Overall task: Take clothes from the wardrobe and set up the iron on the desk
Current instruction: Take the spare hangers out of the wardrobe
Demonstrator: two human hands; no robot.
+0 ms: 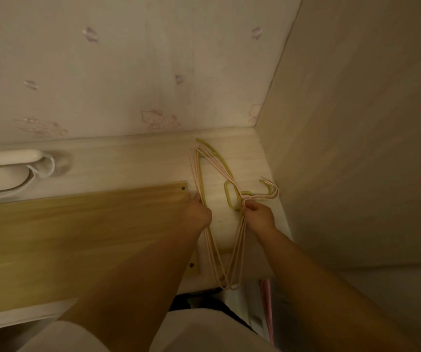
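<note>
A bundle of several thin pink hangers and one yellow-green hanger [213,168] lies on the pale desk [138,163] near its right corner. My left hand [199,212] grips the hangers' left side. My right hand [259,215] pinches them at the neck, just below the hooks, which point right toward the side wall. A white iron [4,171] sits at the desk's far left, partly cut off by the frame edge. No clothes are in view.
A light wooden board [77,237] with screw holes lies flat on the desk's left and middle. A wall with cartoon stickers [128,72] rises behind. A plain wooden panel [356,148] closes the right side. Something pink [267,306] stands below the desk edge.
</note>
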